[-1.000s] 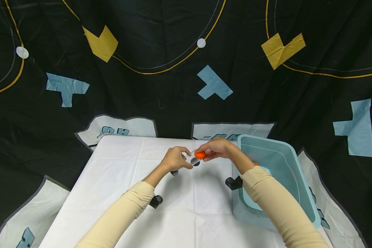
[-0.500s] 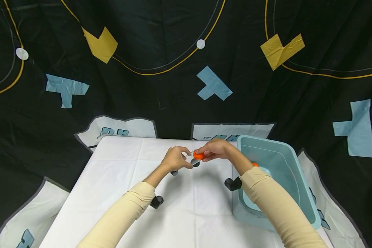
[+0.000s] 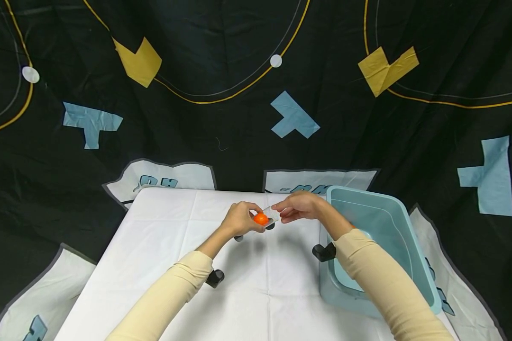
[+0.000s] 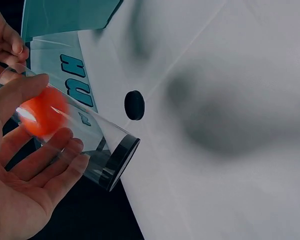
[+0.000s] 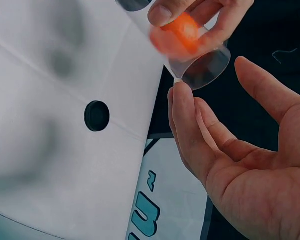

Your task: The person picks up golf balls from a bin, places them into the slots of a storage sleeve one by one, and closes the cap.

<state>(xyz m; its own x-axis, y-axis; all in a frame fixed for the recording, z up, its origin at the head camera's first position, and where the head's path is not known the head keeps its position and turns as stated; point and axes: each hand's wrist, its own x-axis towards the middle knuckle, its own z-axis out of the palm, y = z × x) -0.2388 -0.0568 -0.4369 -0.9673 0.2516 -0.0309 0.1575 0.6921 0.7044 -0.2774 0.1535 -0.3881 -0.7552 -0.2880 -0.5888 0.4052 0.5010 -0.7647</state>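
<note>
My left hand (image 3: 241, 219) grips a clear plastic tube (image 4: 102, 131), its fingers and thumb curled round the side. A black cap (image 4: 122, 160) closes one end, and the other end is an uncovered mouth. Inside the tube is an orange ball (image 4: 45, 112), blurred in the left wrist view. My right hand (image 3: 300, 207) is beside the mouth with its fingers extended and holds nothing; in the right wrist view its fingertips (image 5: 182, 90) are right at the rim. Below the hands a loose black cap (image 5: 97, 116) lies on the white-covered table (image 3: 239, 303).
A light blue tub (image 3: 409, 246) stands at the table's right side, under the right forearm, with a bit of orange showing inside it. Black wrist devices (image 3: 323, 252) jut from both sleeves. A black curtain (image 3: 222, 142) hangs behind the table.
The orange ball has left my right fingers and gone leftward into the tube. My right hand has let go, its fingers loosened. My left hand has stayed in place.
</note>
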